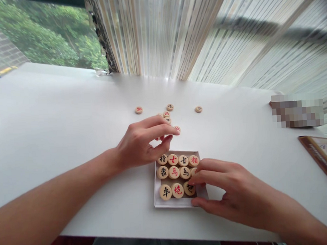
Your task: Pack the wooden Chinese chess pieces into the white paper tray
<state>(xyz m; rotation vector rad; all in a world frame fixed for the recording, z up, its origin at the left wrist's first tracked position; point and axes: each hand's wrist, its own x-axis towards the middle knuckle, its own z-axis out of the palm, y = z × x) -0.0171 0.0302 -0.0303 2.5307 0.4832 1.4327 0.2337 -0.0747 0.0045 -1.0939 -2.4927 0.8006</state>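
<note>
My left hand (150,140) hovers past the box's far side, fingers stretched and thumb apart. Its fingertip meets a loose xiangqi piece with a red character (177,129). Beneath me, a shallow white box (172,203) holds wooden xiangqi pieces in three rows, with red and black characters. My right hand (225,185) is at the box's right side, finger and thumb around the edge of a black-character piece (188,189) in the nearest row. The thumb lies by the near rim. That hand partly covers the right end of the middle row.
Loose pieces lie beyond the box, among them a red one (138,110), a black one (170,107) and another (198,109). A brown printed box lid (320,157) lies at the right, near a blurred-out object (295,110). String curtains (163,33) and a window border the white table (55,125).
</note>
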